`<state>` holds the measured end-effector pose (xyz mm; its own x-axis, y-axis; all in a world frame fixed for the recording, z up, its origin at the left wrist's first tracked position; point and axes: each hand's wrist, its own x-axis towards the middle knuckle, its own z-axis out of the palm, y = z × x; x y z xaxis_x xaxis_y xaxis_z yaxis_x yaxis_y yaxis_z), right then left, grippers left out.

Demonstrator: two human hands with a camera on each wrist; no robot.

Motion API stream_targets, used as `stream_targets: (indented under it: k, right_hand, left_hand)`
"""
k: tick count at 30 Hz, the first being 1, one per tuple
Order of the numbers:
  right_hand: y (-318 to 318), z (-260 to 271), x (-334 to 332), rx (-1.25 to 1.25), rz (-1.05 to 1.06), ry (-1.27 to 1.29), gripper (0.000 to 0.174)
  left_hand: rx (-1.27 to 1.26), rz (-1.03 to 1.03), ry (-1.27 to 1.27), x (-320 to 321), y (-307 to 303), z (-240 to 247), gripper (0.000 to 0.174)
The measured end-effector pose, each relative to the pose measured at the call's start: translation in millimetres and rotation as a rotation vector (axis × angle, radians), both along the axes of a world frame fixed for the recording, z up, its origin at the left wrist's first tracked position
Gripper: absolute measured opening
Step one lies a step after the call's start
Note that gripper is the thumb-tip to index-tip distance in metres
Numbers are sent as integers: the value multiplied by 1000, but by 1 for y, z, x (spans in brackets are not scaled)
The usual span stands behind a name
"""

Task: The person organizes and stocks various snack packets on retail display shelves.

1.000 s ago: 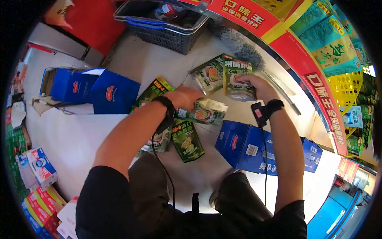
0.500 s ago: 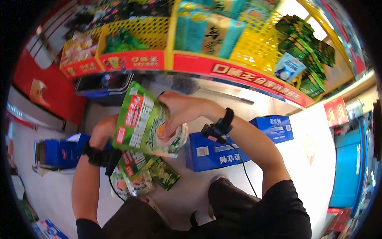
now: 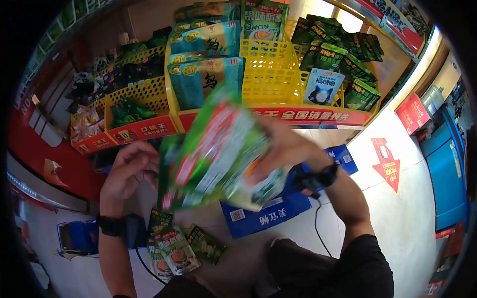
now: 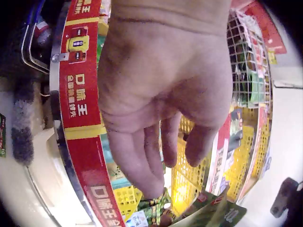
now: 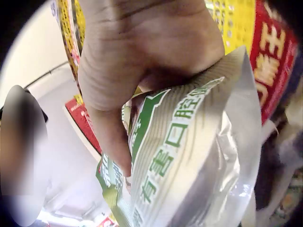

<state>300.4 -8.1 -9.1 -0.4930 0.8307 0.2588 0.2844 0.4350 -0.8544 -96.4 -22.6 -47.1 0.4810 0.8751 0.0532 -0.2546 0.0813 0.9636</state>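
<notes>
My right hand [image 3: 288,149] grips green snack pouches [image 3: 213,154] by their right side and holds them up before the shelf; motion blurs their print. The right wrist view shows the thumb and fingers around a pouch [image 5: 175,151] with a clear lower edge. Beside the pouches' left edge is my left hand [image 3: 130,171], its fingers loosely bent. In the left wrist view the left hand [image 4: 165,80] has nothing in its fingers. Below, several more green pouches [image 3: 176,251] lie overlapping on the floor.
A shelf with yellow perforated baskets [image 3: 268,74] and a red front strip [image 3: 318,116] spans ahead, with teal pouches [image 3: 206,82] and dark green packets [image 3: 330,57]. Blue boxes [image 3: 268,216] stand on the floor. A teal cabinet [image 3: 444,169] is at the right.
The head view has tilted up to the shelf. My right hand has lifted the pouches from the floor toward it. The left hand, earlier holding a pouch, is now free of them.
</notes>
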Motion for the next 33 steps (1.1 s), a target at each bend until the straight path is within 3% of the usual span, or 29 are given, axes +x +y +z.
stream_targets:
  k: [1, 3, 5, 8, 9, 11, 12, 14, 15, 17, 23, 25, 26, 27, 29, 30, 31, 33]
  right_hand:
    - [1, 19, 26, 42, -136, 24, 80]
    - [33, 12, 82, 80, -228, 493, 64]
    - [70, 19, 104, 120, -337, 803, 51]
    - [117, 9, 86, 184, -451, 935, 43]
    - [118, 9, 89, 173, -429, 906, 44]
    - [156, 15, 74, 171, -621, 836, 44]
    - [170, 21, 77, 174, -619, 832, 44]
    - [211, 28, 69, 58, -318, 969, 46]
    - [222, 30, 72, 65, -315, 967, 46]
    - [248, 16, 66, -21, -360, 604, 37]
    - [268, 1, 64, 4, -299, 643, 37]
    - [247, 8, 49, 336, -505, 316, 48]
    - [258, -5, 53, 372, -674, 147, 68]
    - [261, -14, 55, 370, -677, 137, 68]
    - [264, -24, 54, 589, -558, 40, 85]
    - [260, -15, 57, 423, -485, 23, 97]
    - [251, -6, 54, 427, -492, 26, 97]
    - [231, 7, 46, 167, -733, 236, 107]
  left_hand:
    - [5, 7, -2, 3, 0, -2, 12]
    - [56, -42, 415, 8, -1, -12, 11]
    - [74, -68, 549, 8, -1, -20, 14]
    - [112, -302, 769, 9, -14, -38, 21]
    - [109, -302, 764, 9, -22, -41, 21]
    - [17, -296, 879, 3, -23, -37, 21]
    - [-11, -280, 795, 0, -23, -48, 22]
    - [-43, -243, 826, -10, -29, -45, 22]
    - [-55, -232, 844, -9, -32, -47, 22]
    - [-73, -200, 848, -22, -41, -54, 23]
    - [-193, -152, 874, -40, -57, -80, 28]
    - [-247, -139, 930, -39, -58, -88, 29]
    - [-202, -157, 917, -41, -58, -96, 30]
    - [-155, -173, 904, -39, -58, -102, 32]
    - [-172, -189, 907, -33, -56, -103, 32]
    - [-183, -195, 917, -30, -53, -101, 32]
    - [-176, -199, 922, -25, -49, -97, 32]
    - [-147, -215, 991, -17, -44, -89, 34]
